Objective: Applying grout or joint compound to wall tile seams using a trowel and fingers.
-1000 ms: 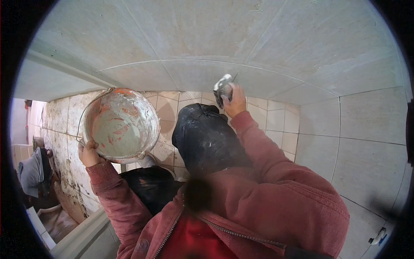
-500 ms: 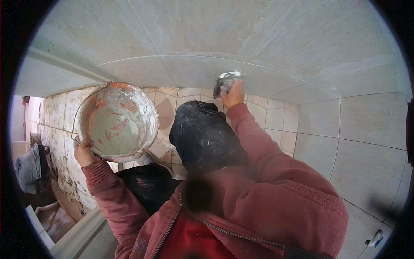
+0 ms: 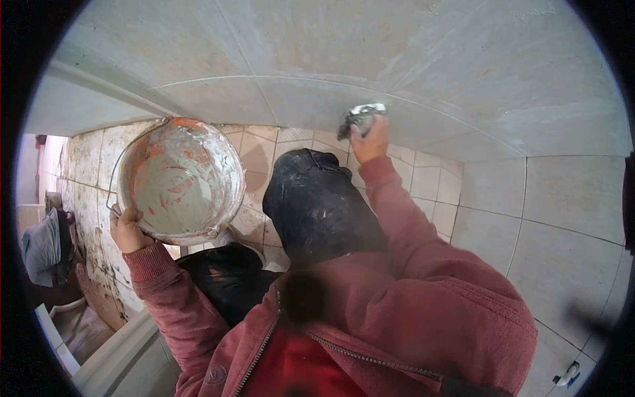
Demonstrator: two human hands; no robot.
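On the left, my left hand (image 3: 129, 230) is closed on the near-left rim of a round bucket (image 3: 231, 159). Its orange inner wall is thickly smeared with whitish paste, and pale paste (image 3: 175, 202) covers the bottom. The bucket is tipped so that its mouth faces me; its wire handle hangs along the left side. My right hand (image 3: 372, 140), arm stretched forward, grips a dark grey wad with white paste (image 3: 360, 120) against the lower part of the tiled wall (image 3: 311, 106). Whether the wad is a rag or a sponge is unclear.
Between my arms is my raised knee in dark, dusty trousers (image 3: 317, 198). Floor tiles (image 3: 258, 149) run below the wall, stained at left. More wall tiles (image 3: 562, 198) stand on the right, with a small white fitting (image 3: 567, 375). Grey cloth (image 3: 43, 251) hangs at far left.
My right hand has slid a little to the right along the wall with the grey wad. The left hand still holds the bucket rim; the view has shifted slightly.
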